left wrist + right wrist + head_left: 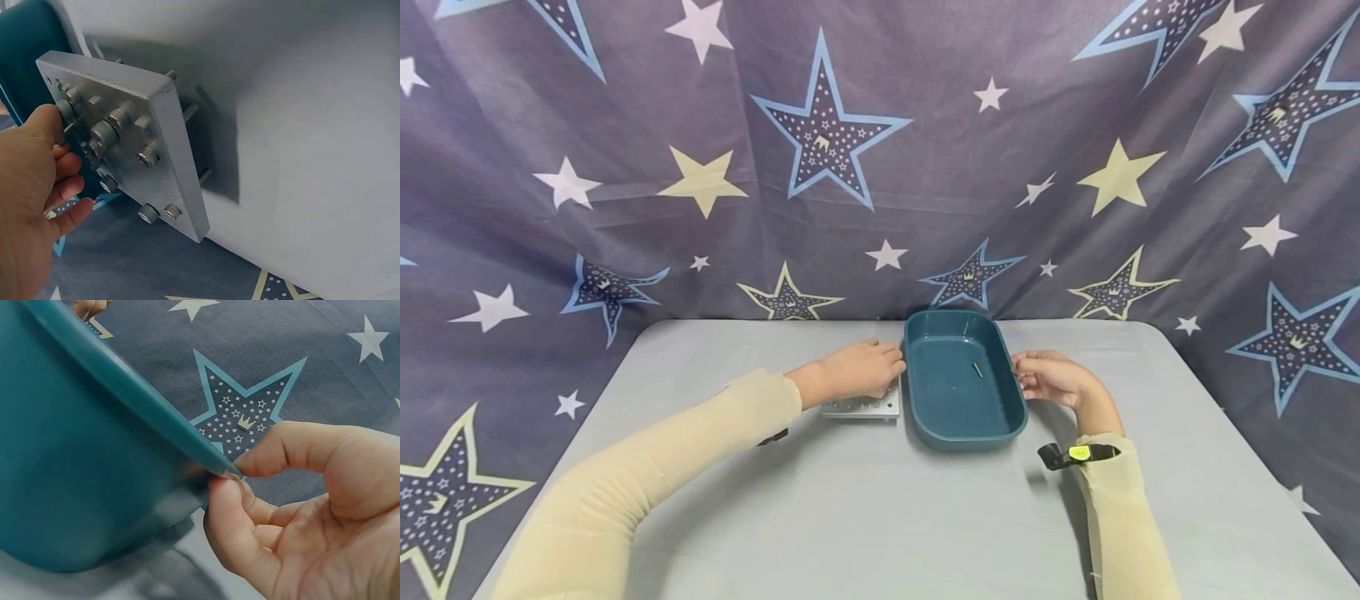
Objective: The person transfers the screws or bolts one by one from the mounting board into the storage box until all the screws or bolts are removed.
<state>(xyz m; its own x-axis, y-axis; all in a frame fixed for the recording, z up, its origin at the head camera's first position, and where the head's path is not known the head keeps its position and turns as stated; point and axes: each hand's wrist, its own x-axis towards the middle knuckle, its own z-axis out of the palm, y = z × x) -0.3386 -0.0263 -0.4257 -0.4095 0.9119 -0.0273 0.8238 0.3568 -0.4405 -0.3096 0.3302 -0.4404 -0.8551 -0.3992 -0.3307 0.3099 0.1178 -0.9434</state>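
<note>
Now the right hand [1052, 379] pinches the tub rim [967, 441], likely steadying it. Left hand [865, 368] pinches a pin [70, 128], block [135, 182] beneath.

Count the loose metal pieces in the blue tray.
1: a small metal piece lies on the floor of the blue tray, right of centre, toward the side where the right hand pinches the rim. Tinier ones might not show.

Cream long sleeves [677, 450] – black wrist strap [1103, 452] – bright yellow-green tag [1079, 452]
</note>
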